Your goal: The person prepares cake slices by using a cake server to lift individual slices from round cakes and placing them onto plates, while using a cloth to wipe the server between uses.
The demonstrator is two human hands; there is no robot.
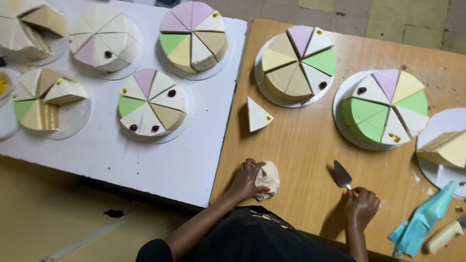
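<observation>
My left hand (247, 178) presses a crumpled cream cloth (268, 180) onto the wooden table (301, 150) near its front edge. My right hand (360, 207) grips the handle of a metal cake server (342, 175), blade pointing up and away from me. A single white cake slice (257, 115) stands alone on the wood ahead of the left hand. Beyond it sit two round cakes made of mixed coloured slices, one further back (298, 60) and one to the right (386, 106).
A white board (194, 160) at left carries several more sliced cakes on round bases. At far right a plate (449, 121) holds a cream slice (446, 149). A teal piping bag (424, 222) and a pale-handled tool (444, 236) lie at the right front.
</observation>
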